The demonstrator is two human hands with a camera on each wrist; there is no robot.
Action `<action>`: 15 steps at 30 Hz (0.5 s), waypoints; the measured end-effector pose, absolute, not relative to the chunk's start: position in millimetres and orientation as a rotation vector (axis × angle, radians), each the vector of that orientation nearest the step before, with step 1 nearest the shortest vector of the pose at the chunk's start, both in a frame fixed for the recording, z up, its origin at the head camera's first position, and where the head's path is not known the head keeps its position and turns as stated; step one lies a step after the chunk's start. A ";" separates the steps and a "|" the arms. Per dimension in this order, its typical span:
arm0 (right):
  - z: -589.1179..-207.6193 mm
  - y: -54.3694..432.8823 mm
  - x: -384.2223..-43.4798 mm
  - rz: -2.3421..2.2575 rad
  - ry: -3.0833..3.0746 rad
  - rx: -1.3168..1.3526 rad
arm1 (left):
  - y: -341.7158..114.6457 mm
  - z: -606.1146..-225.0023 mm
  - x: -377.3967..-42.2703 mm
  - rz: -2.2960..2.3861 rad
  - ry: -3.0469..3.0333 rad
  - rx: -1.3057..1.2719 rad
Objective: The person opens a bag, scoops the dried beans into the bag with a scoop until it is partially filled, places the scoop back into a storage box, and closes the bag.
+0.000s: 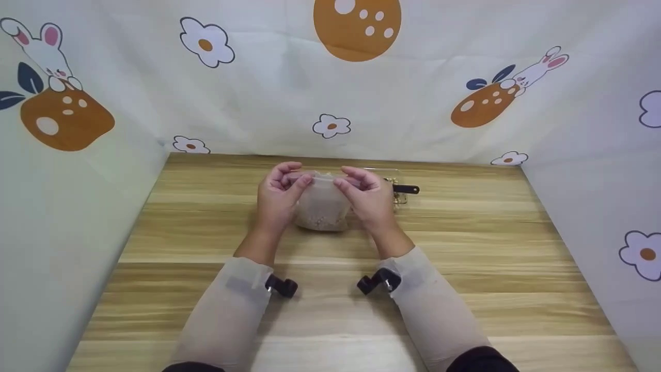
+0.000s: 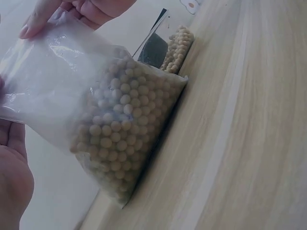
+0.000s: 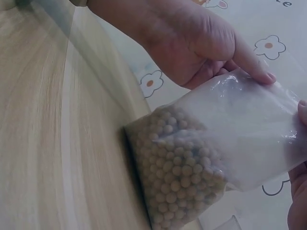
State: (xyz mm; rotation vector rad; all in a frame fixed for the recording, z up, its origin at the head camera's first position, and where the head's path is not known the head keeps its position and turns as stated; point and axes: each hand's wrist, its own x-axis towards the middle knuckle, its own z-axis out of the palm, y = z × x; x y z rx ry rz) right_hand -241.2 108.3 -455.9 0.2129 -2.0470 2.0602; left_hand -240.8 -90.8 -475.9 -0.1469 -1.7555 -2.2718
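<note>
A clear plastic bag (image 1: 323, 206) stands on the wooden table, its lower part filled with small round tan balls (image 2: 122, 136) that look like soybeans. At the bag's upper left corner my left hand (image 1: 279, 199) pinches the edge between thumb and fingers. My right hand (image 1: 373, 199) pinches the upper right corner in the same way. The bag's top edge stretches between the two thumbs, and its upper part holds no balls. In the right wrist view the bag's base (image 3: 180, 175) rests on the tabletop; whether the mouth is sealed cannot be told.
Behind my right hand, a clear plastic box (image 1: 382, 169) holds more tan balls (image 2: 178, 50). A black handle (image 1: 408, 189) sticks out over its right side. Patterned cloth walls (image 1: 258, 103) stand at the back and both sides of the table (image 1: 490, 248).
</note>
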 end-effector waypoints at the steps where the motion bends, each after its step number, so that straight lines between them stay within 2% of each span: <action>1: -455.9 108.6 -241.6 2.056 -2.049 0.205 | -90.6 -476.3 -241.0 -2.271 -1.747 -0.152; 15: -457.4 118.3 -247.1 2.052 -2.061 0.255 | -92.1 -476.6 -240.9 -2.296 -1.724 -0.249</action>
